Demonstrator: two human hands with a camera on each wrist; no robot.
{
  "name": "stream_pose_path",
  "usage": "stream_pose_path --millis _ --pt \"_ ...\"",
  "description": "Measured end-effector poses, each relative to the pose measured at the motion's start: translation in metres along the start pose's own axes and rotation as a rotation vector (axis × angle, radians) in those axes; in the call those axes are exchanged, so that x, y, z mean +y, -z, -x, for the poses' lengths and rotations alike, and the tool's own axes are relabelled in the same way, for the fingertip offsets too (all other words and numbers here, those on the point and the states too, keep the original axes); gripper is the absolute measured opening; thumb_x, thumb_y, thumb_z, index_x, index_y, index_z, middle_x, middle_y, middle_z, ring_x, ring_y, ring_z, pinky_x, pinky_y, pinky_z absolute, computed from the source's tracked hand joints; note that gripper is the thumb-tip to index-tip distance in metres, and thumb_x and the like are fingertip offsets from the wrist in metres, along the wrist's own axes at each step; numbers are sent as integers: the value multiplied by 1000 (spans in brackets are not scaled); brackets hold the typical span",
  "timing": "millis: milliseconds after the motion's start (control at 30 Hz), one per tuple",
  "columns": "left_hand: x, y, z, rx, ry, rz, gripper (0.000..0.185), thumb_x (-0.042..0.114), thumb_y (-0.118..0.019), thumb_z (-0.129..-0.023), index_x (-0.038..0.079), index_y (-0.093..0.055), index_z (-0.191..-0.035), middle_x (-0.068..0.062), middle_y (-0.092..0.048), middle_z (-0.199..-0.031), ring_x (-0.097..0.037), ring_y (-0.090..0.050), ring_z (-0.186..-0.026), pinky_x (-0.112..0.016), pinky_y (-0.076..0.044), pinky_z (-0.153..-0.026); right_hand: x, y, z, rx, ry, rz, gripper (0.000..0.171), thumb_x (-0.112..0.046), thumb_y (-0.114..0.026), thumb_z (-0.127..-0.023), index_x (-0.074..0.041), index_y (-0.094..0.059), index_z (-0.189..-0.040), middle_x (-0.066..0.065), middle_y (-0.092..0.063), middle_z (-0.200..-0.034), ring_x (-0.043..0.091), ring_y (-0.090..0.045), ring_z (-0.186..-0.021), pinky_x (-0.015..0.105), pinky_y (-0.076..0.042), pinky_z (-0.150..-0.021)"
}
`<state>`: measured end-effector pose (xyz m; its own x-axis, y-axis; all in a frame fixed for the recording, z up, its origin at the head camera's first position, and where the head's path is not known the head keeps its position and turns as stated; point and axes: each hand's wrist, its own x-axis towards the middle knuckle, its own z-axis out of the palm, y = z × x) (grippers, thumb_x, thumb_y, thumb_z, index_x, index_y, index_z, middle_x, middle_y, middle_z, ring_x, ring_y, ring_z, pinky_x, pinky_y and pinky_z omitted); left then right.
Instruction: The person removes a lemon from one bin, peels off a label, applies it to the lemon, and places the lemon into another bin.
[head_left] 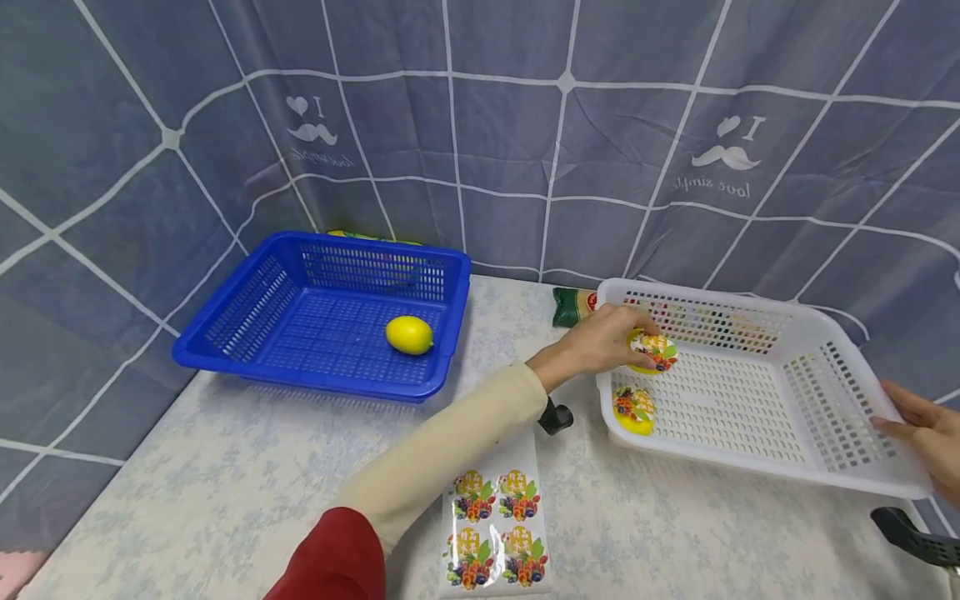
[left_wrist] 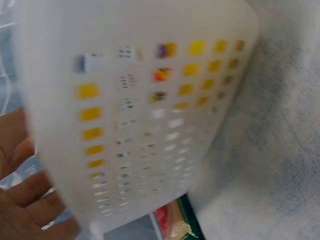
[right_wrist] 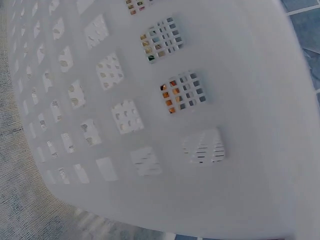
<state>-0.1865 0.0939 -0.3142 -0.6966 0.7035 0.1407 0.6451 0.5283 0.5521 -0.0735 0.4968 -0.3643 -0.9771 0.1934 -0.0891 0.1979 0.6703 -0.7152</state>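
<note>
Over the near-left part of the white basket (head_left: 705, 450), my left hand (head_left: 600, 337) pinches a yellow lemon (head_left: 660, 352) that bears a colourful fruit sticker. A second stickered lemon (head_left: 633, 412) lies in the basket's front left corner. At the basket's right end my right hand (head_left: 926, 429) grips the rim, fingers outside and partly cut off by the frame edge. In the left wrist view the left fingers (left_wrist: 30, 200) show past the basket wall, with yellow visible through the holes. The right wrist view holds only the basket's outer wall (right_wrist: 240, 200).
A blue basket (head_left: 300, 379) with one plain lemon (head_left: 409, 335) stands at the left. A sheet of fruit stickers (head_left: 495, 542) lies at the front. A green packet (head_left: 570, 307) sits behind the left arm, and a black strap end (head_left: 555, 417) is under the wrist. A grey curtain hangs behind.
</note>
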Motion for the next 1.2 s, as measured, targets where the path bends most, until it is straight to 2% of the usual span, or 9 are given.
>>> stream_pose_path --millis 100,200,300,467,700,800,900,1033,1200 --pt "-3 -6 -5 -31 10 -88 47 38 -79 -83 17 -68 -123 8 -69 -114 -4 -55 -84 -15 -43 -77 -2 0 0 -1 4 -4 62 -4 -38 -103 13 1 -148 27 -17 -156 -19 -42 -75 14 -47 -58" --pt "-6 -12 -10 -53 20 -181 47 44 -77 -83 20 -68 -124 11 -70 -109 -3 -55 -83 -20 -37 -101 -5 -1 0 0 3 -7 62 -3 -37 -103 14 3 -147 38 -4 -151 -22 -38 -75 12 -45 -58" --pt "-6 -16 -15 -81 43 -256 47 46 -75 -85 22 -66 -124 12 -70 -107 -1 -59 -93 -29 -15 -119 -7 -1 -1 3 -3 -5 62 -1 -36 -103 14 4 -147 41 -2 -149 -23 -35 -74 11 -44 -58" --pt "-4 -20 -21 -137 87 -347 41 45 -75 -85 23 -66 -118 15 -68 -95 0 -61 -94 -37 0 -121 -11 -1 -1 -1 -12 14 62 -2 -35 -103 13 5 -148 43 -3 -148 -22 -35 -73 12 -45 -57" --pt "-3 -23 -23 -193 104 -451 30 48 -74 -86 25 -65 -103 14 -63 -79 -3 -60 -80 -36 -5 -121 -14 -1 -2 -10 -27 21 62 -1 -36 -103 12 6 -147 47 -7 -145 -20 -38 -72 16 -47 -56" --pt "-2 -24 -22 -236 99 -493 27 48 -72 -87 25 -63 -99 14 -62 -80 -4 -58 -78 -32 -24 -113 -13 -3 -2 -19 -30 15 63 -1 -36 -103 12 6 -147 47 -9 -145 -19 -41 -72 17 -49 -56" --pt "-1 -25 -21 -265 101 -513 27 47 -71 -88 24 -61 -96 13 -62 -84 -5 -57 -77 -26 -40 -90 -11 -5 -1 -28 -43 6 64 -1 -37 -103 11 7 -147 46 -7 -147 -19 -40 -73 17 -50 -57" --pt "1 -26 -20 -273 109 -530 27 47 -71 -88 24 -60 -96 12 -61 -84 -5 -57 -76 -24 -45 -70 -11 -7 -1 -28 -58 9 65 0 -36 -103 10 8 -148 46 -6 -147 -20 -38 -73 17 -49 -57" --pt "2 -27 -19 -269 109 -545 26 46 -71 -89 23 -58 -91 11 -56 -77 -5 -53 -72 -24 -44 -66 -10 -8 -1 -28 -58 8 65 0 -37 -102 10 8 -148 46 -5 -147 -20 -37 -73 16 -49 -57"
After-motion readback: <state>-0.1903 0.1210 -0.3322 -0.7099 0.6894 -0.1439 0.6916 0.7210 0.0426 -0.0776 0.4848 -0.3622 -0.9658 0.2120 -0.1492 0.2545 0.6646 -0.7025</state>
